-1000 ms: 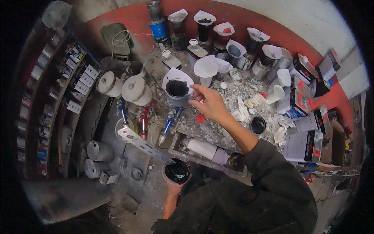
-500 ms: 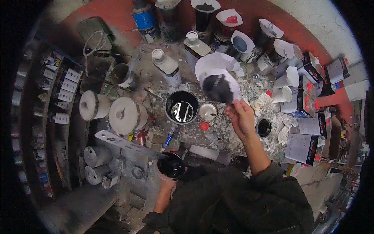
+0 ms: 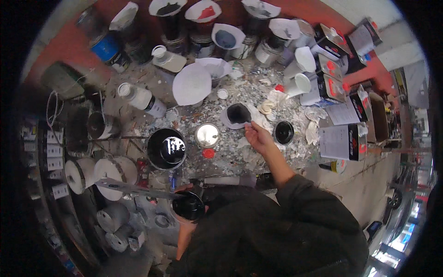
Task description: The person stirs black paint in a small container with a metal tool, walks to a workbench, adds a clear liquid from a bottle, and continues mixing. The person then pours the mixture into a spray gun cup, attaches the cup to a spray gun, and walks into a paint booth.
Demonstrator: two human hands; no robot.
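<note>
A paper paint strainer [image 3: 234, 123] with a dark-stained inside is pinched by its edge in my right hand [image 3: 260, 138], over the speckled bench; I cannot tell whether it touches the surface. Low in front of my body, my left hand [image 3: 184, 227] is wrapped round a cup of black liquid [image 3: 190, 207]. From that cup a long flat mixing stick [image 3: 134, 189] leans out to the left. Beyond it stands a dark tub [image 3: 153, 152] with shiny black liquid inside. A round tin [image 3: 207, 135] and a red cap [image 3: 208, 153] lie between tub and strainer.
A black lid [image 3: 284, 133] lies right of my right hand. Paper strainers set in containers [image 3: 228, 38] line the back, with a white strainer [image 3: 191, 85] nearer. Metal cans [image 3: 341, 142] with red caps crowd the right. Two bottles [image 3: 143, 99] stand left; white-lidded pails [image 3: 110, 177] stand below them.
My right hand has carried the strainer down and away from the tub, toward the black lid. The view has swung to the right. My left hand still holds the cup.
</note>
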